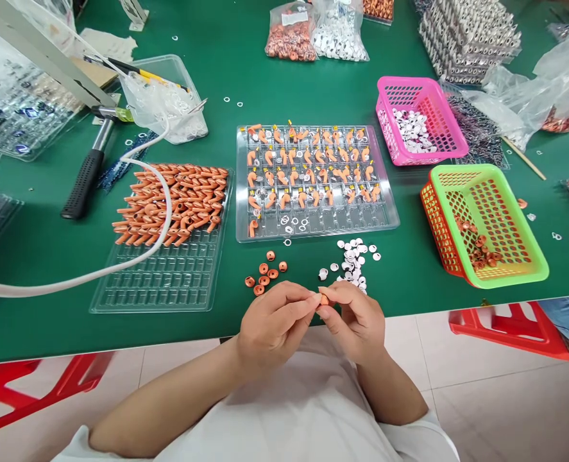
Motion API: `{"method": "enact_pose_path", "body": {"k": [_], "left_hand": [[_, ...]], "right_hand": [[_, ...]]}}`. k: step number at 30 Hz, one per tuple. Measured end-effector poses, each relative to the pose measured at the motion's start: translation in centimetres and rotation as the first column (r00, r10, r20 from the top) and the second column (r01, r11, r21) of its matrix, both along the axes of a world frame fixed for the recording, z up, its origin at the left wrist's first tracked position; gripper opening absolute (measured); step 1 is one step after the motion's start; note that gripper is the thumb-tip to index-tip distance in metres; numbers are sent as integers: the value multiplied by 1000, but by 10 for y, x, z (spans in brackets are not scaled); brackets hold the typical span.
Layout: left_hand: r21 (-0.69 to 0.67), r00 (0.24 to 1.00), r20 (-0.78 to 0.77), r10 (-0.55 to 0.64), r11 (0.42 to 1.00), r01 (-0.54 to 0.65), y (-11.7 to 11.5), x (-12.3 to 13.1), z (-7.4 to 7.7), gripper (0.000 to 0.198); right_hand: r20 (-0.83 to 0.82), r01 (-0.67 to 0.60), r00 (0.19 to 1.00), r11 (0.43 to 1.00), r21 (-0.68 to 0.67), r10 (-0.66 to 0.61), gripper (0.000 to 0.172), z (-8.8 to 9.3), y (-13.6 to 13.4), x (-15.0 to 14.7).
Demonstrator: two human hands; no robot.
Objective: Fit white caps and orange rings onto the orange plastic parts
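Your left hand (274,321) and right hand (361,321) pinch one orange piece (324,299) between them, over the near edge of the table (303,90). Copper caps (263,280) and white discs (351,255) lie loose just beyond.

left hand (275,321) + right hand (358,322): pinch orange piece (324,299) | copper-coloured caps (263,280) near | clear tray (371,219) beyond

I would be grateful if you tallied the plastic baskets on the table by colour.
Pink basket: 1
Green basket: 1
Orange-red basket, around the green one: 1
Total: 3
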State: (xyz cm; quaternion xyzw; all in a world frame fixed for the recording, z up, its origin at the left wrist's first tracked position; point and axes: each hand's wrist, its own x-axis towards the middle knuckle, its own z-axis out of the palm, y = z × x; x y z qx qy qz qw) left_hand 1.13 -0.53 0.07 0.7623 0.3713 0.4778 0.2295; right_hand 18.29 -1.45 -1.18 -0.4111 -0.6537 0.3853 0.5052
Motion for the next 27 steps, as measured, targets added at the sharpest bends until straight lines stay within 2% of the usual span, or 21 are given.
{"method": "enact_pose_path", "body": {"k": [9, 14, 18, 21, 23, 24, 25, 27], "left_hand": [[-21, 1000, 5, -12, 1000, 12, -3, 1, 0, 24], [-33, 1000, 2, 22, 999, -21, -4, 1, 1, 20], [-117, 999, -12, 41, 992, -42, -4, 0, 5, 18], [-254, 998, 62, -8, 967, 23, -1, -3, 10, 19], [-427, 984, 176, -35, 898, 109, 4, -5, 13, 19], [-530, 972, 233, -27, 834, 150, 6, -7, 16, 19], [-633, 960, 280, -4, 751, 188, 10, -8, 18, 19], [-802, 936, 348, 57, 536, 265, 16, -10, 23, 20]], "right_hand": [[66, 42, 996, 986, 162, -54, 36, -2, 1, -1], [94, 61, 992, 974, 219, -84, 35, -3, 1, -2], [144, 54, 986, 970, 236, -90, 31, -2, 3, -3], [198, 44, 975, 964, 264, -99, 30, 0, 4, 0], [239, 35, 965, 959, 281, -105, 31, 2, 6, 4], [257, 24, 961, 955, 294, -103, 32, 3, 7, 6], [273, 6, 957, 950, 312, -96, 34, 4, 8, 8], [308, -45, 949, 934, 355, -72, 38, 6, 11, 13]]}}
